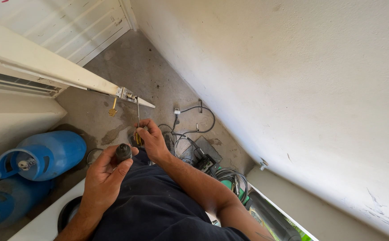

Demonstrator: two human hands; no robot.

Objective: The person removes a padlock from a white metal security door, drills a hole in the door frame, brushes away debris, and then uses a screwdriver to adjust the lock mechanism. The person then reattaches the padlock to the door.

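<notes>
Left hand (103, 176): closed around a small dark round knob (123, 151), thumb and fingers clamped on its sides, held just above the person's lap.
Right hand (152, 140): grip pinched together on a yellow-handled screwdriver (137, 129); the thin shaft points up toward the metal latch (125, 93) at the corner of the white door (47, 67).
Knob position: in the left hand, just beside the right hand, apart from the latch.
Key (113, 108): brass-coloured, hanging below the door edge, near the screwdriver tip but not touching it.
Floor (127, 67): bare concrete, stained, running between the door and the white wall (292, 80).
Gas cylinders (43, 156): two blue ones lying on the left, close to the left forearm.
Cables (194, 129): grey wires looped on the floor beyond the right hand, leading to a dark box (205, 160).
Risk, knob: the hold is on a small round part over a cluttered floor; a loosened grip would likely send it rolling among the cables or under the cylinders.
Risk, screwdriver: held only by the fingertips near the handle, so the long shaft could slip off the latch and strike the key or the door paint.
Risk, footing: the wires lie close to the legs and could snag if the person shifts.
</notes>
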